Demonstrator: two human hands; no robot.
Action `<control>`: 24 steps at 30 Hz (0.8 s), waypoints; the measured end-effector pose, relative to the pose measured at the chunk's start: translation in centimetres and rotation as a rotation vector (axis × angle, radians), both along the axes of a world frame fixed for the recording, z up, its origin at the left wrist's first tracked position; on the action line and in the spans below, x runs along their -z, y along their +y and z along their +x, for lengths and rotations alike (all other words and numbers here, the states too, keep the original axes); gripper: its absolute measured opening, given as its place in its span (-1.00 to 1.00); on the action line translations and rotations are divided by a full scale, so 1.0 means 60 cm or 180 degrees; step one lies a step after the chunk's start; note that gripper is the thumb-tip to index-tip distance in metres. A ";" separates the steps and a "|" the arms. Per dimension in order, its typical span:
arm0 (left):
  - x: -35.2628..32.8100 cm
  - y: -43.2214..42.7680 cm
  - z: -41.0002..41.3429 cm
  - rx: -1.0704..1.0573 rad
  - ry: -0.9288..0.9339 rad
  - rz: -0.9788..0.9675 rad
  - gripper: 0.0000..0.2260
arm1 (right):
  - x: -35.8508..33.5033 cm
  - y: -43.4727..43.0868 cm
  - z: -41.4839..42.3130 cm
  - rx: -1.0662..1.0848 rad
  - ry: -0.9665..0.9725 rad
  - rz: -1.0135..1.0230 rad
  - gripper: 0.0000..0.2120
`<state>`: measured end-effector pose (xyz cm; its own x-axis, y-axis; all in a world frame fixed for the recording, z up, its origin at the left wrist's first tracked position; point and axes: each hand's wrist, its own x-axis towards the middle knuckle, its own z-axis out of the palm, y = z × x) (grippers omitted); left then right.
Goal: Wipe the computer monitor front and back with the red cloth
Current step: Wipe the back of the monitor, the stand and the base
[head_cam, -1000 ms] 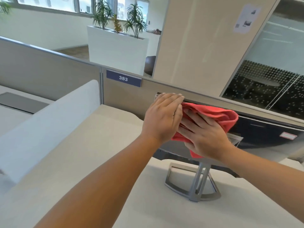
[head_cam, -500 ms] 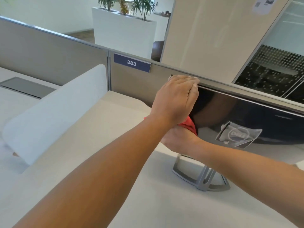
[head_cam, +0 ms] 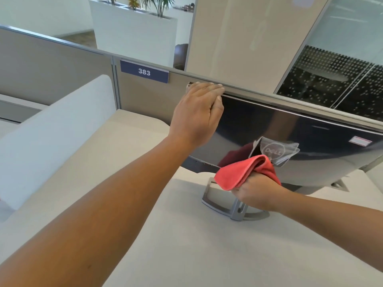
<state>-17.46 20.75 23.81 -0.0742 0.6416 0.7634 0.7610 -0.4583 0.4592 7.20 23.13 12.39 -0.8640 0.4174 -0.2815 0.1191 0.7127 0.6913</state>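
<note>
One monitor (head_cam: 290, 129) — left hand (head_cam: 196, 114) hooks its top edge, right hand (head_cam: 257, 193) grips one red cloth (head_cam: 238, 172).

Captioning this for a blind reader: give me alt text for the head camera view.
A person's left hand grips the top corner of a Dell monitor seen from behind, while the right hand holds a bunched red cloth by its lower edge. The monitor stands on a pale desk.

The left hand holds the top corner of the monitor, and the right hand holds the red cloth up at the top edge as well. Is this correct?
Not quite. The left hand does hold the top corner of the monitor, but the right hand holds the red cloth low, at the bottom edge just above the stand. The head view shows it.
</note>
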 end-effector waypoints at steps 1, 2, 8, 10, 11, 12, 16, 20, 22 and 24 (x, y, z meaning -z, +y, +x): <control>-0.002 -0.004 0.002 -0.0001 0.0046 -0.0017 -0.64 | -0.007 -0.008 -0.001 -0.0128 0.0299 -0.0060 -0.74; -0.003 -0.011 0.004 -0.0015 0.0070 -0.0004 -0.66 | -0.012 -0.017 -0.003 -0.0353 0.0669 -0.0117 -0.73; 0.104 -0.159 0.032 -0.0179 -0.1229 0.0094 -0.75 | -0.037 -0.127 -0.031 -0.0217 0.3085 -0.0756 -0.64; 0.168 -0.215 0.053 0.0047 -0.2068 -0.0817 -0.75 | -0.028 -0.166 -0.049 0.0270 0.4160 -0.1037 -0.66; 0.195 -0.237 0.068 0.0228 -0.2435 -0.1340 -0.71 | -0.022 -0.185 -0.059 0.0612 0.4690 -0.1295 -0.64; 0.216 -0.254 0.081 0.0442 -0.2669 -0.1768 -0.66 | -0.017 -0.200 -0.072 0.1024 0.5209 -0.1619 -0.59; 0.238 -0.289 0.119 0.1895 -0.3395 -0.2658 -0.49 | -0.001 -0.260 -0.107 0.2552 0.6711 -0.3611 -0.48; 0.226 -0.297 0.121 0.2553 -0.3601 -0.2931 -0.40 | 0.011 -0.290 -0.100 0.2872 0.6559 -0.4644 -0.62; 0.226 -0.303 0.123 0.2449 -0.3798 -0.2989 -0.57 | 0.005 -0.293 -0.079 0.2693 0.6436 -0.4965 -0.59; 0.229 -0.307 0.129 0.2218 -0.4166 -0.3004 -0.67 | -0.006 -0.294 -0.054 0.2648 0.6658 -0.4906 -0.63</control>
